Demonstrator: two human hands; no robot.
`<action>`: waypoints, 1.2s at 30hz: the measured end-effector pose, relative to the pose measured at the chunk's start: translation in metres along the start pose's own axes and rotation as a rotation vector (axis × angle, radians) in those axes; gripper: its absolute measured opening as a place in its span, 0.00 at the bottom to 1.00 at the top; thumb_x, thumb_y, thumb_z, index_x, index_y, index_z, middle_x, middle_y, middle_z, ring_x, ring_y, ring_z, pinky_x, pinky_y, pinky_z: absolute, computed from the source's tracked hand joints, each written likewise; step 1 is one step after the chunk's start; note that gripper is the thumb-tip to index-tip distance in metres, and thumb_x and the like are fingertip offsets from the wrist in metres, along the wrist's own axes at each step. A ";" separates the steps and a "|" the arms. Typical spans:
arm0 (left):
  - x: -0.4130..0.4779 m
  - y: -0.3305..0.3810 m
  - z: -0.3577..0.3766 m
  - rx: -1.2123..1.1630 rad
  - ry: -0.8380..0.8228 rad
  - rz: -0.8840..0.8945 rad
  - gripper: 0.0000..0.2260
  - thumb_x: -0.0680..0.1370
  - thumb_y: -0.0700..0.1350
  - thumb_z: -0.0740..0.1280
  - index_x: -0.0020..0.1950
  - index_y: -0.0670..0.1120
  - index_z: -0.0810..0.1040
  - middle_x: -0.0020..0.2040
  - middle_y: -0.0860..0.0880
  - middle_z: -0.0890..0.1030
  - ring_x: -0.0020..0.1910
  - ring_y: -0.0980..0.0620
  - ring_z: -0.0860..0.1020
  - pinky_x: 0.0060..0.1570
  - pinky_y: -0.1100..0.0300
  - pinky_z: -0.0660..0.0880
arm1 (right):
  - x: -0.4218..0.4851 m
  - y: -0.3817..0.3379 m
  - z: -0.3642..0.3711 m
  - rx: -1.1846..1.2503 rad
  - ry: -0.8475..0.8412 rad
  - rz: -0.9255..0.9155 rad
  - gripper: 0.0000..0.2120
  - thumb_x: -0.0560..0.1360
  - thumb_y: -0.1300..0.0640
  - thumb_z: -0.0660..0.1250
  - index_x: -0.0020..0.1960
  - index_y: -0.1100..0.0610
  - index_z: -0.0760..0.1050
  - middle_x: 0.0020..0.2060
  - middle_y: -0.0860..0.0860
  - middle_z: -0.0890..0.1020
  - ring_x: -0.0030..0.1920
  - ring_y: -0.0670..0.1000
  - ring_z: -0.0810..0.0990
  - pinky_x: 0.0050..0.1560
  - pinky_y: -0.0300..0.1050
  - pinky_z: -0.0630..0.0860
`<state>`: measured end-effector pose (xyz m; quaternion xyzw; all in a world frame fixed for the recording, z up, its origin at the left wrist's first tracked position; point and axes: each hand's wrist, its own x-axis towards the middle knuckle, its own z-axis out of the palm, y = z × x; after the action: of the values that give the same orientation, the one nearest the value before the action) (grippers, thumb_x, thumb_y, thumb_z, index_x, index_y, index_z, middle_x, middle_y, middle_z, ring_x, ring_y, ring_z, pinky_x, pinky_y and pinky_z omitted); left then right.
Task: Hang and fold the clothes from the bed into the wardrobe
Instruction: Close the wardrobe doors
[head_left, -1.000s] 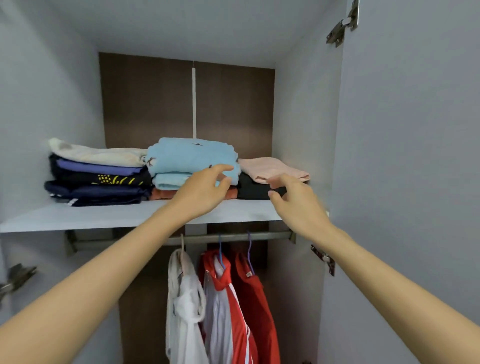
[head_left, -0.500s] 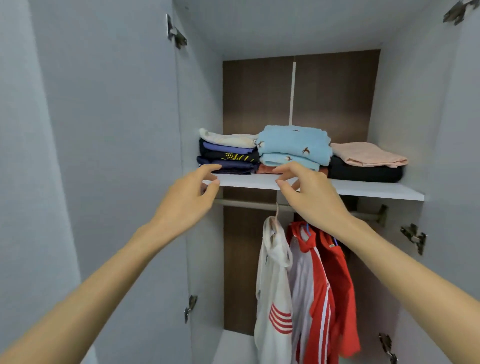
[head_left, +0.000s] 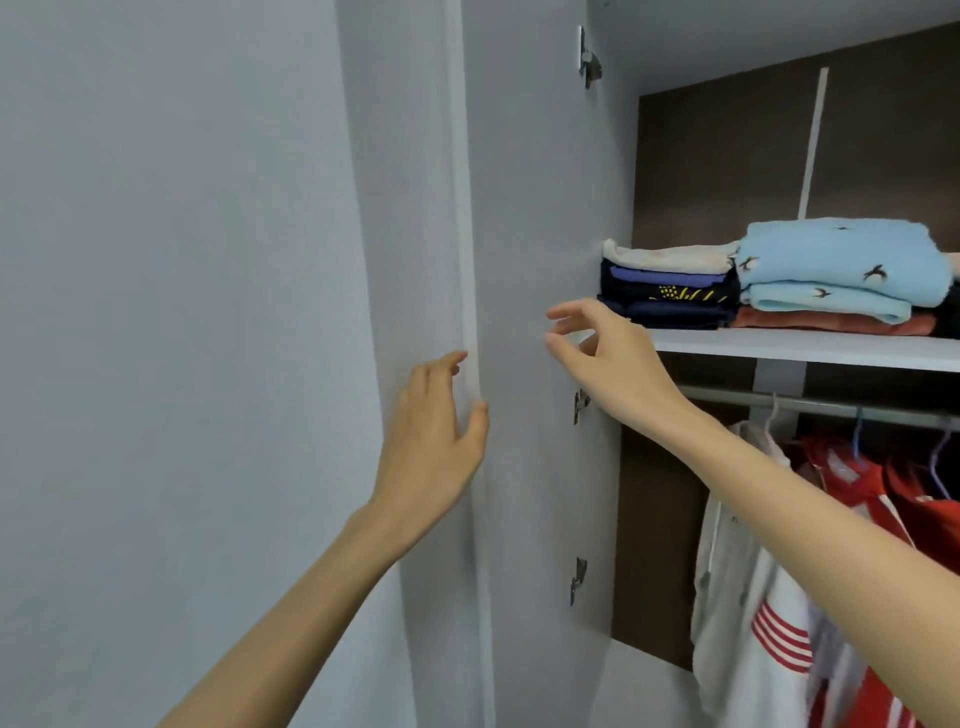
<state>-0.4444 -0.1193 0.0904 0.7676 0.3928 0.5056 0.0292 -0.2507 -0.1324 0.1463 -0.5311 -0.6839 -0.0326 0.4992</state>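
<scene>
The wardrobe's left door (head_left: 524, 218) stands open, its edge facing me. My left hand (head_left: 434, 441) straddles that edge, fingers on the outer face and thumb on the inner face. My right hand (head_left: 605, 364) hovers empty with fingers spread in front of the door's inner face, near the left end of the white shelf (head_left: 810, 348). On the shelf lie folded stacks: a dark pile with a cream top (head_left: 670, 291) and light blue pieces over an orange one (head_left: 836, 270). Below, a white top with red stripes (head_left: 748, 597) and red garments (head_left: 919, 499) hang from the rail (head_left: 810, 402).
A pale grey wall or panel (head_left: 171, 312) fills the left half of the view. Metal hinges (head_left: 579, 579) sit on the door's inner side. The wardrobe's back is dark brown wood (head_left: 727, 156). The wardrobe floor (head_left: 644, 691) shows below the hanging clothes.
Both hands left the shelf's folded clothes and swung left. The view turned left too. My left hand now sits on the open door's edge; my right hand trails beside it.
</scene>
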 end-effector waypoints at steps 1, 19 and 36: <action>-0.002 -0.007 -0.001 0.005 -0.033 -0.022 0.24 0.80 0.49 0.61 0.75 0.50 0.59 0.69 0.51 0.66 0.66 0.55 0.67 0.59 0.62 0.64 | 0.005 -0.008 0.012 0.008 0.005 -0.003 0.15 0.78 0.48 0.64 0.64 0.49 0.71 0.52 0.40 0.78 0.40 0.48 0.80 0.46 0.44 0.78; 0.005 -0.062 0.041 -0.206 -0.481 -0.048 0.27 0.80 0.43 0.63 0.77 0.50 0.58 0.70 0.52 0.73 0.69 0.54 0.70 0.64 0.64 0.67 | 0.050 -0.035 0.077 -0.148 0.068 0.132 0.42 0.72 0.50 0.65 0.79 0.55 0.46 0.47 0.54 0.77 0.52 0.58 0.77 0.58 0.53 0.73; 0.005 0.034 0.169 -0.429 -0.645 0.269 0.32 0.81 0.42 0.61 0.76 0.64 0.48 0.78 0.60 0.43 0.75 0.63 0.47 0.71 0.63 0.54 | -0.009 0.070 -0.083 -0.068 0.231 0.102 0.15 0.77 0.59 0.64 0.63 0.57 0.75 0.53 0.45 0.82 0.50 0.43 0.81 0.54 0.41 0.78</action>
<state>-0.2887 -0.0799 0.0267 0.9078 0.1452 0.3086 0.2440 -0.1445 -0.1563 0.1476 -0.5745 -0.5925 -0.0914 0.5572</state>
